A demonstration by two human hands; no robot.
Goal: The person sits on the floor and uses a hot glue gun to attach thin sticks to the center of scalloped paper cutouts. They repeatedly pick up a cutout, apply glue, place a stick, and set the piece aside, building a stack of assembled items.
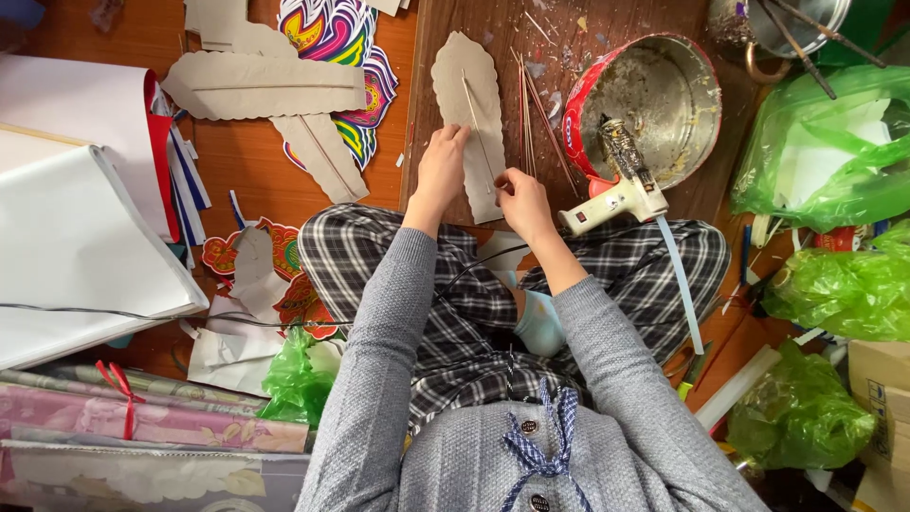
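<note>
Your left hand (441,175) lies flat on the scalloped cardboard piece (471,118), right hand (524,202) pinches the thin stick's (479,128) near end; both run near-to-far, right hand nearer.

Cardboard cutout (471,104) under the hands: grey, matt, slightly fibrous paperboard. Thin stick (477,123) on it: pale, dry wood or bamboo. Board (502,28) beneath: dark wood, dull, scuffed, flecked with dried glue. Round tin (664,104): metal, inside tarnished and crusted, outer wall glossy red. Glue gun (621,190): cream plastic, nozzle end caked and rough. Bags (834,152): thin green plastic, crinkled, shiny. Printed cutouts (332,28): glossy coloured paper. Trousers (379,256): soft checked cloth. Sweater (379,398): grey knit, nubbly. Floor (256,161): smooth orange-brown wood finish.
</note>
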